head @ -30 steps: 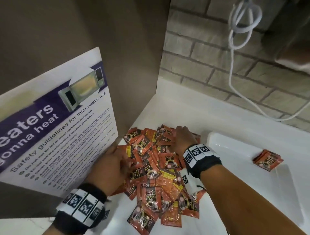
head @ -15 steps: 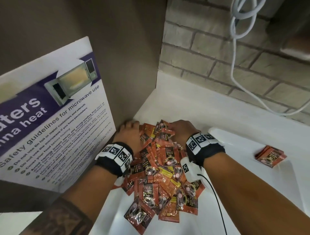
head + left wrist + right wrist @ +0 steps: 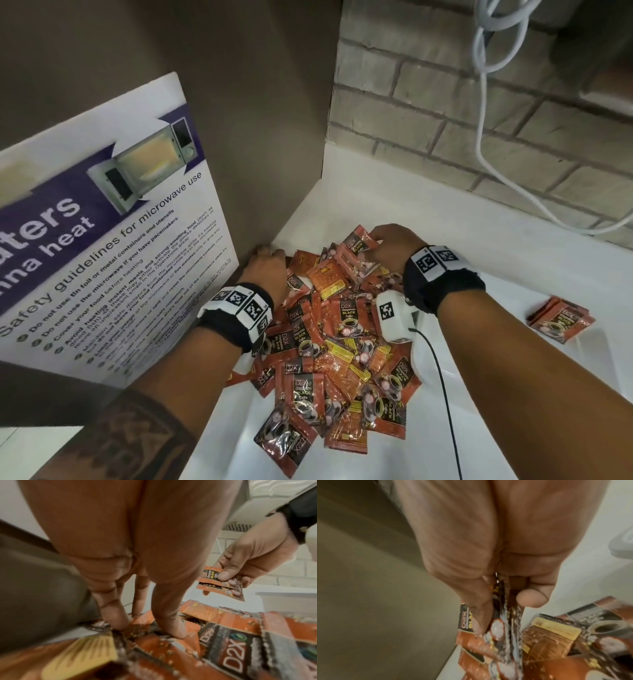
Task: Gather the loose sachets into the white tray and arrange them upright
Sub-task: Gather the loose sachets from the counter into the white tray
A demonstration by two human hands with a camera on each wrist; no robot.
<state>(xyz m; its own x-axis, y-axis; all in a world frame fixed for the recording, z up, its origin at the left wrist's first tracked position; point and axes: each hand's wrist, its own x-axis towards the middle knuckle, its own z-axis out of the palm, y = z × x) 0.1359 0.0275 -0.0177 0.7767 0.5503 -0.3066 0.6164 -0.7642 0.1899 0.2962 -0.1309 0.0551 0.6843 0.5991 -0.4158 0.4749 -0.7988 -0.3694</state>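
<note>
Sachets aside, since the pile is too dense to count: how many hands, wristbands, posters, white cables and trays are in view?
Hands: 2 (left hand, right hand)
Wristbands: 2 (left wristband, right wristband)
Poster: 1
White cable: 1
Tray: 1
Total: 7

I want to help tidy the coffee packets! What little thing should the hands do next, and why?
Probably carry the few sachets pinched in the right hand over to the white tray and stand them up. That grip already looks firm, while the left hand only presses its fingers on the pile, and a small stack lies flat on the right.
</note>
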